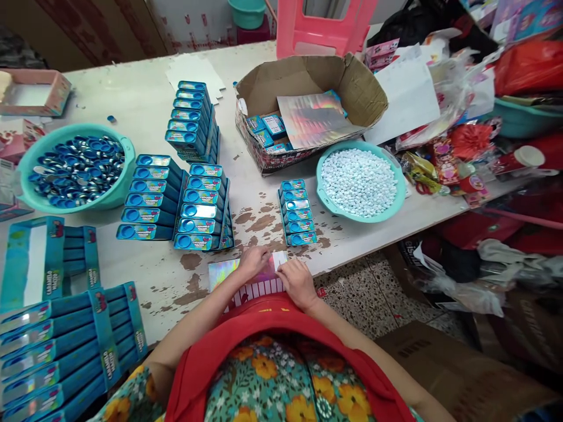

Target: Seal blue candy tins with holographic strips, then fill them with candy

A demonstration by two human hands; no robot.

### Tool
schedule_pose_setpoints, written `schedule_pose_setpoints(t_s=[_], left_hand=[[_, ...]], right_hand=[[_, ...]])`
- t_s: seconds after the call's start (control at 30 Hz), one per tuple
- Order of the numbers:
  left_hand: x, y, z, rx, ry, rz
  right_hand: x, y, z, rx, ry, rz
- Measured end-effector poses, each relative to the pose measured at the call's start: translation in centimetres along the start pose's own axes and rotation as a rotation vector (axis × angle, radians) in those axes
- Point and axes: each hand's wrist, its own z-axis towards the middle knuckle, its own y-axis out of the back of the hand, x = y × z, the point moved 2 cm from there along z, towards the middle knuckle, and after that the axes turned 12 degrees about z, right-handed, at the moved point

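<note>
At the table's front edge, close to my body, my left hand point(254, 262) has its fingers bent together over a shiny rainbow sheet point(223, 273). My right hand point(298, 282) pinches the edge of a small white and pink card point(278, 258). Whether the left fingers grip this card too is hidden. Beneath both hands lies a pink and white striped piece point(259, 288). Just beyond the right hand stands a short row of blue candy boxes point(299, 212), each with a round hole in its end.
Taller stacks of blue boxes point(200, 208) stand left of centre. A turquoise basin point(127, 170) holds blue caps; another basin point(323, 202) holds white candies. Behind is an open cardboard box point(373, 97). More boxes point(70, 346) crowd the near left. Bags and wrappers point(457, 140) lie right.
</note>
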Motion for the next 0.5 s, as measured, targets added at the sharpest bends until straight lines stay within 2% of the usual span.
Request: schedule_pose_setpoints(t_s=[0.07, 0.13, 0.2, 0.27, 0.37, 0.43, 0.5], left_hand=[[-0.8, 0.8, -0.5, -0.095, -0.029, -0.127], [-2.0, 1.5, -1.1, -0.111, -0.153, -0.371], [-3.5, 1.8, -1.5, 0.019, -0.274, -0.611], [-4.8, 1.7, -1.3, 0.183, -0.263, -0.769], [-5.6, 1.5, 0.0, 0.290, -0.141, -0.860], [-5.7, 1.7, 1.2, 0.270, -0.122, -0.847], [-5.7, 2.1, 2.5, 0.185, -0.161, -0.780]], right_hand=[[0.6, 1.6, 0.2, -0.070, -0.071, 0.097], [1.1, 3.1, 0.4, -0.168, -0.146, 0.252], [1.0, 4.3, 0.8, -0.256, -0.232, 0.427], [0.3, 4.9, 1.2, -0.331, -0.319, 0.552], [-1.5, 4.9, 1.9, -0.466, -0.400, 0.558], [-2.9, 4.7, 2.5, -0.578, -0.424, 0.496], [-4.3, 4.3, 3.1, -0.669, -0.443, 0.445]])
